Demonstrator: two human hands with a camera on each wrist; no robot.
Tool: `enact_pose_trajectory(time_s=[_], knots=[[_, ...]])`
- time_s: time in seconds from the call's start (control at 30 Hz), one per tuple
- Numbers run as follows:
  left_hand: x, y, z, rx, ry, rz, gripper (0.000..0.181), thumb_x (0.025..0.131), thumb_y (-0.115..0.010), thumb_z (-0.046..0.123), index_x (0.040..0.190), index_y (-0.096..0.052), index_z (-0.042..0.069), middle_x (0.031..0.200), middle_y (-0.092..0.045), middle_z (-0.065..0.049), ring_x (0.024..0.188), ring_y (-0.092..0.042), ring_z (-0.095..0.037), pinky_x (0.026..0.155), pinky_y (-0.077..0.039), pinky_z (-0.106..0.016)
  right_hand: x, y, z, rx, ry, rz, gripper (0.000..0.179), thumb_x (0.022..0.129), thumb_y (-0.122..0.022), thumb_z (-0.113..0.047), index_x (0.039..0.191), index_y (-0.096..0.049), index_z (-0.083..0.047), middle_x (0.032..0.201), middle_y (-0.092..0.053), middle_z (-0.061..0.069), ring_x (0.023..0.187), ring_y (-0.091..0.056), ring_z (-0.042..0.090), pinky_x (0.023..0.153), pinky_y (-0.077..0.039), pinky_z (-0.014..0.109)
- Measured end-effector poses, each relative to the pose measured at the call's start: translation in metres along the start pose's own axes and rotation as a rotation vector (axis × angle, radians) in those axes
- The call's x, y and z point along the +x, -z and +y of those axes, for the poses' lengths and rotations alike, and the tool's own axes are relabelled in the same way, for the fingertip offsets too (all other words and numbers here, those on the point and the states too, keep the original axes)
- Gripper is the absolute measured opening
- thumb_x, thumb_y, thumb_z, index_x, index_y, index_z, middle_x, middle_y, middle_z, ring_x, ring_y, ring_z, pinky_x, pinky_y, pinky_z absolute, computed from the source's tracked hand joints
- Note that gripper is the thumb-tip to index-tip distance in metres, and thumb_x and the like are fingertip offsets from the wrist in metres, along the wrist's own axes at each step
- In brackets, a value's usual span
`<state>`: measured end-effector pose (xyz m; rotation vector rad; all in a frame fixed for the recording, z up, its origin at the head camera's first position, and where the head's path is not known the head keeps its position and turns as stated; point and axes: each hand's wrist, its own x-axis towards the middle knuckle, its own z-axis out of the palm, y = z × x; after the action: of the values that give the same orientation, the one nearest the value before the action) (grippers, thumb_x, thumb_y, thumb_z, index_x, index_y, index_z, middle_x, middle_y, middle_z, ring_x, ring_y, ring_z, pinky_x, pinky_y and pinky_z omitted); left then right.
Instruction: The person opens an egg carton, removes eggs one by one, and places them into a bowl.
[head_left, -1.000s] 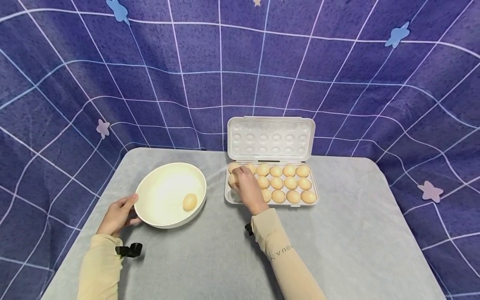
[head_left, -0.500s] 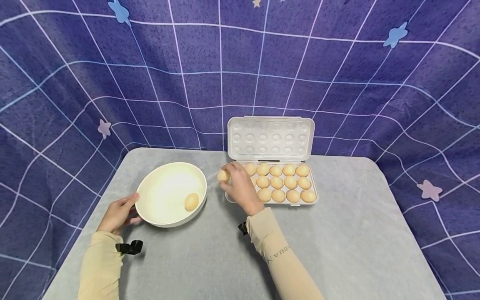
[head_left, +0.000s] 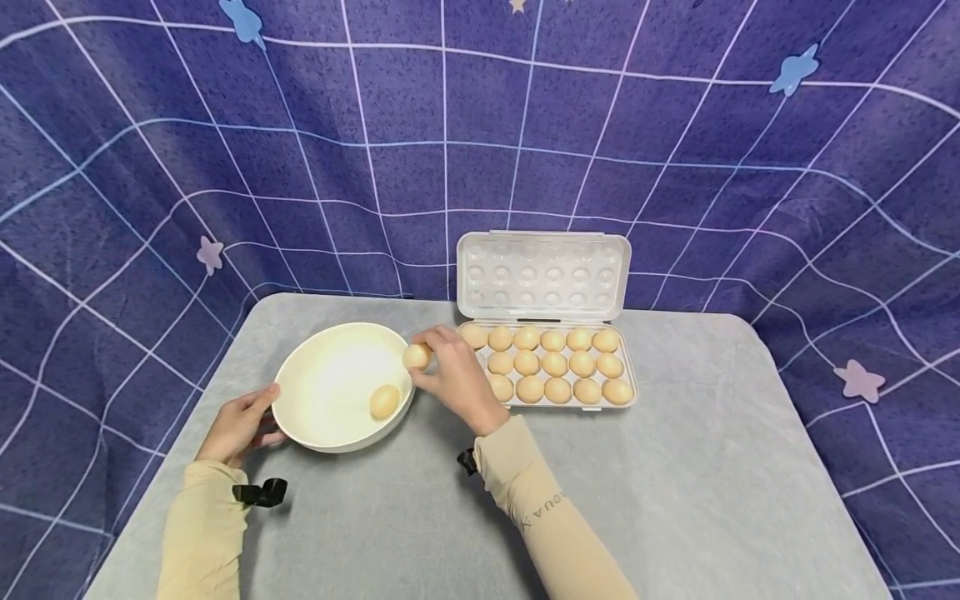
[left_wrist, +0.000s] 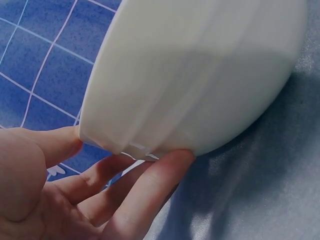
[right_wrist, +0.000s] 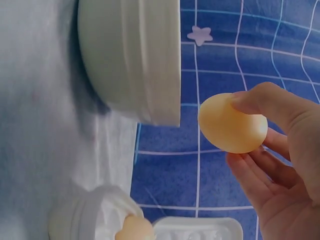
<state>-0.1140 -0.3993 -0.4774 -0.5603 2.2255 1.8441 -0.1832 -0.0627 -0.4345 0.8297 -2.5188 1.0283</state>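
In the head view, my left hand (head_left: pixel 237 427) grips the left side of a large cream bowl (head_left: pixel 318 379). The left wrist view shows its thumb at the rim and fingertips against the bowl's outer wall (left_wrist: pixel 200 75). One tan egg (head_left: pixel 384 402) lies inside, toward the right. My right hand (head_left: pixel 457 379) pinches another egg (head_left: pixel 417 356) between thumb and fingers, at the bowl's right rim. In the right wrist view, this pinched egg (right_wrist: pixel 225 127) is above rim height and apart from the bowl. Right of that hand stands an open white egg carton (head_left: pixel 542 308) with rows of eggs (head_left: pixel 555 365).
The carton's dimpled lid (head_left: pixel 543 271) stands upright at the back of the grey table (head_left: pixel 675 467). A blue gridded curtain (head_left: pixel 480 167) with star shapes hangs behind and along both sides. A black wrist camera (head_left: pixel 260 492) sits on the left wrist.
My right hand has lifted an egg from the carton's left end and carried it left to the bowl's rim. My left hand has stayed on the bowl.
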Motion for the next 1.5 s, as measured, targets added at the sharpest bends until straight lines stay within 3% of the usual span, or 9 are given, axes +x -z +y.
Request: enact_pose_trajectory(time_s=[0.43,0.9,1.27,1.5], knots=[[-0.002,0.000,0.002,-0.008,0.000,0.012,0.078,0.104,-0.048,0.041,0.148,-0.022,-0.017,0.081,-0.064,0.015,0.076,-0.067,-0.001,0.071,-0.063,-0.028,0.002,-0.019,-0.010,-0.078,0.079,-0.073,0.033,0.080,-0.080,-0.017,0.110,-0.069,-0.007,0.113,-0.066,0.005,0.109,-0.062,0.019,0.099,-0.051,0.026],[-0.003,-0.004,0.003,-0.029,-0.021,0.043,0.079,0.102,-0.052,0.044,0.148,-0.026,-0.014,0.082,-0.064,0.017,0.076,-0.067,-0.001,0.070,-0.063,-0.027,0.004,-0.034,-0.015,-0.148,0.062,-0.143,0.034,0.082,-0.078,-0.016,0.113,-0.069,-0.006,0.113,-0.065,0.005,0.106,-0.061,0.017,0.091,-0.054,0.025],[-0.006,-0.004,0.003,-0.015,-0.014,0.057,0.079,0.101,-0.052,0.045,0.148,-0.028,-0.014,0.081,-0.065,0.016,0.076,-0.067,-0.001,0.071,-0.063,-0.027,0.005,-0.051,-0.015,-0.252,0.099,-0.202,0.036,0.080,-0.083,-0.016,0.112,-0.069,-0.008,0.113,-0.064,0.003,0.105,-0.060,0.017,0.091,-0.053,0.023],[-0.006,-0.006,0.004,-0.010,-0.010,0.080,0.078,0.101,-0.052,0.045,0.147,-0.030,-0.014,0.079,-0.065,0.015,0.074,-0.068,-0.001,0.070,-0.063,-0.028,0.007,-0.060,-0.014,-0.283,0.123,-0.195,0.032,0.078,-0.082,-0.010,0.107,-0.070,-0.010,0.108,-0.064,0.001,0.102,-0.060,0.016,0.087,-0.053,0.024]])
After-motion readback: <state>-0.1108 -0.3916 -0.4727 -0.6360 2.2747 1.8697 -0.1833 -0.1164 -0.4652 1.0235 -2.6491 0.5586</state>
